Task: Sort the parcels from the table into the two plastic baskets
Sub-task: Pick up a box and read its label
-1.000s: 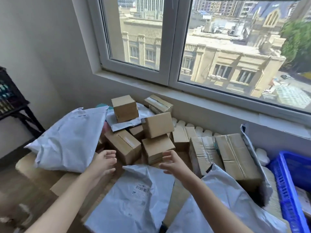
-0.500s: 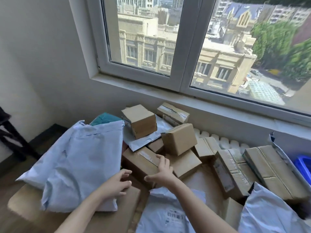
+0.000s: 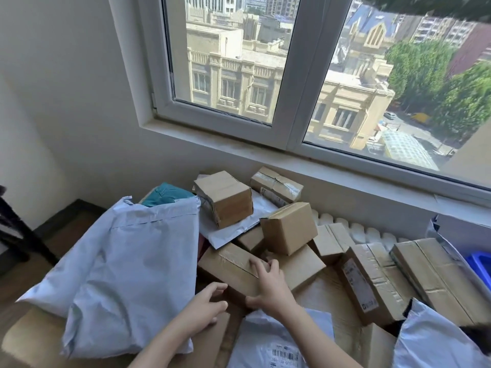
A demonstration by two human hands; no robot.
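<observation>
Here our right hand [image 3: 268, 285] grips a flat taped box [image 3: 228, 269], fingers [image 3: 261, 265] curled over its top, thumb at its near edge. Our left hand [image 3: 203, 309] sits just beside its near corner, fingers loosely curled, holding nothing. Around it on the surface: more boxes, a large grey mailer bag [image 3: 125, 266] to the left, a blue basket [image 3: 479, 264] far right.

A plain upper-floor room used as a makeshift parcel-sorting spot: white walls, a white-framed window [image 3: 287, 83] overlooking city buildings and trees, a radiator [image 3: 358, 231] beneath the sill, and taped cardboard boxes [image 3: 288, 228] and grey mailer bags [image 3: 127, 266] heaped together.
</observation>
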